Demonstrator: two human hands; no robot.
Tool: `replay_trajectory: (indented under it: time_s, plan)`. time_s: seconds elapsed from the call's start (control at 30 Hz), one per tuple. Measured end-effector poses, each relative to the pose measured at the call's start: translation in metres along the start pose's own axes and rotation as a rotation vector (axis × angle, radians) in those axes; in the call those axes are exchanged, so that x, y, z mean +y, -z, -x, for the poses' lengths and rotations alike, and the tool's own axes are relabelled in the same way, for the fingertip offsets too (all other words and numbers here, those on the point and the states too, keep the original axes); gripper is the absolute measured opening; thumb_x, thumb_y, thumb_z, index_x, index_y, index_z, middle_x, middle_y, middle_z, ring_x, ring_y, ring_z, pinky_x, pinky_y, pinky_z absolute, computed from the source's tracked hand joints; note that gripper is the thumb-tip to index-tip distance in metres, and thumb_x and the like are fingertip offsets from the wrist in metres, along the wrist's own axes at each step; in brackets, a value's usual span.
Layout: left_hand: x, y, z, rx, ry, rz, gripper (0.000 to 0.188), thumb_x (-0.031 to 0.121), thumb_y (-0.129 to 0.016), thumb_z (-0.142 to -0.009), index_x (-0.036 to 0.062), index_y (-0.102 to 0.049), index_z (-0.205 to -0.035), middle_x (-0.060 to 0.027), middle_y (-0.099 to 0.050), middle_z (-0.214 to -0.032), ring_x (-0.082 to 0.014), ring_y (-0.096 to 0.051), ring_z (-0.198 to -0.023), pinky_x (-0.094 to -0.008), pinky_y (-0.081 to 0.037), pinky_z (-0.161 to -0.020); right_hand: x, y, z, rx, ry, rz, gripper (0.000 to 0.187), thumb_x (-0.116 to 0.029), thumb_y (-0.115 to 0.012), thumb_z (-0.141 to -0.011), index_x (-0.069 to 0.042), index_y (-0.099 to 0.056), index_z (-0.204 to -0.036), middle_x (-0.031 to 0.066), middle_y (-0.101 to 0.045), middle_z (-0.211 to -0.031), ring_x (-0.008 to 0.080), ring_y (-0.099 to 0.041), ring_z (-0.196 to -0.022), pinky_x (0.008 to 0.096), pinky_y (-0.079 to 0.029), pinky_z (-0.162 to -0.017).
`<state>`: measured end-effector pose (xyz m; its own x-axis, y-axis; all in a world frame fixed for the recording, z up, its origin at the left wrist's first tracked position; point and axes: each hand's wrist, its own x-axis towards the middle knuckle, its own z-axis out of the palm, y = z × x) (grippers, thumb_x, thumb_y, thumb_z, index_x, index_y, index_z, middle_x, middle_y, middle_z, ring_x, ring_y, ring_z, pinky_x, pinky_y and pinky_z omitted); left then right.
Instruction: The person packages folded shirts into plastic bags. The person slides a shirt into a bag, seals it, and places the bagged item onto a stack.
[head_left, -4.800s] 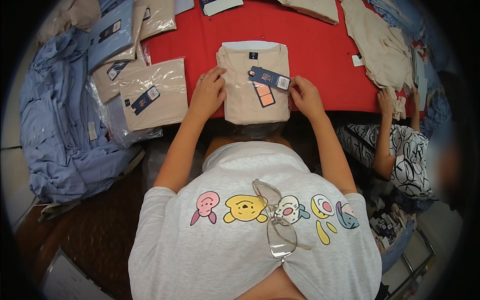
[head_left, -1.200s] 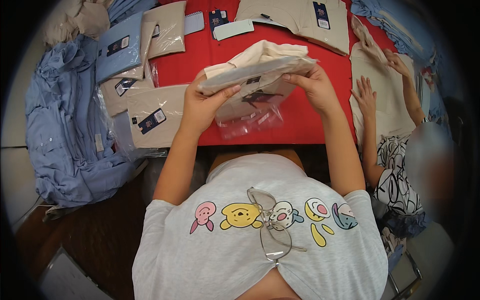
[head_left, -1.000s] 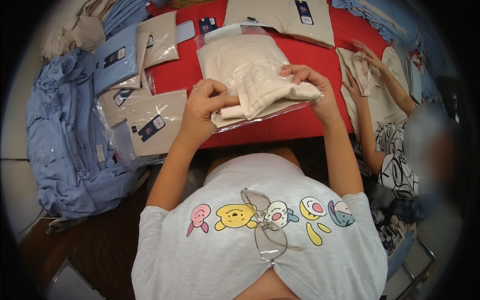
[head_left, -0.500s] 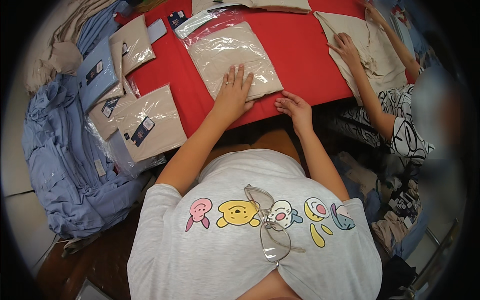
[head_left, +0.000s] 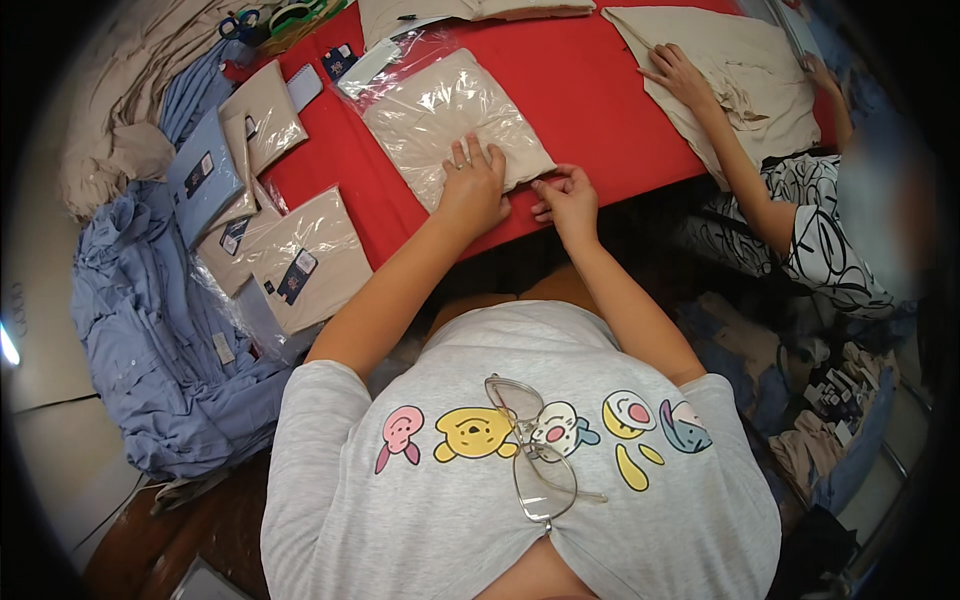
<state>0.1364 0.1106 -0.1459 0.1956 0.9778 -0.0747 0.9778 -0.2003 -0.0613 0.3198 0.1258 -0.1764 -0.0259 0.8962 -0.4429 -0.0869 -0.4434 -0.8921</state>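
On red tabletop [head_left: 590, 100], beige garment [head_left: 425, 115]

Five clear packs of beige clothing [head_left: 440, 105], one of blue clothing [head_left: 197, 205], one notepad [head_left: 304, 88], one pair of glasses [head_left: 545, 482], the person's two hands [head_left: 474, 192], a co-worker's two hands [head_left: 680, 76].

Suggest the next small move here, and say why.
Perhaps smooth the near right corner of the beige garment with the right hand: it is at that corner, the clear wrap looks creased, and the left hand lies spread on top.
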Motion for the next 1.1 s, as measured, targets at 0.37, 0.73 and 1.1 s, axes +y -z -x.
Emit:
replay_trajectory:
  time_s: [0.37, 0.73, 1.1]
  plan:
    - [-0.002, 0.004, -0.013, 0.091, 0.095, 0.013, 0.087, 0.051, -0.087, -0.08, -0.0034, -0.055, -0.141, -0.0412, -0.055, -0.147, -0.0582, -0.063, -0.128, -0.0568, -0.061, -0.097, -0.017, 0.005, -0.04, -0.188, -0.068, 0.155, 0.016, -0.011, -0.073, -0.103, 0.003, -0.071, -0.112, 0.0053, -0.072, -0.088, 0.0142, -0.073, -0.074, 0.0274, -0.056, -0.055]
    - [-0.004, 0.042, -0.019, -0.165, 0.146, 0.244, 0.067, 0.045, -0.087, -0.081, 0.0038, -0.062, -0.127, -0.0255, -0.066, -0.135, -0.0405, -0.072, -0.116, -0.0564, -0.058, -0.1, -0.01, -0.007, -0.017, -0.196, -0.155, -0.058, 0.013, -0.009, -0.063, -0.106, 0.002, -0.07, -0.108, 0.0139, -0.076, -0.099, 0.0185, -0.077, -0.076, 0.029, -0.061, -0.056]
    - [-0.024, 0.007, 0.0, 0.25, 0.083, 0.157, 0.083, 0.03, -0.089, -0.081, 0.013, -0.054, -0.154, -0.0139, -0.052, -0.159, -0.0338, -0.048, -0.151, -0.0719, -0.02, -0.127, 0.009, 0.017, 0.03, -0.322, -0.359, 0.041, 0.026, -0.018, -0.068, -0.108, 0.008, -0.071, -0.111, 0.0149, -0.076, -0.088, 0.0182, -0.073, -0.064, 0.0298, -0.06, -0.057]
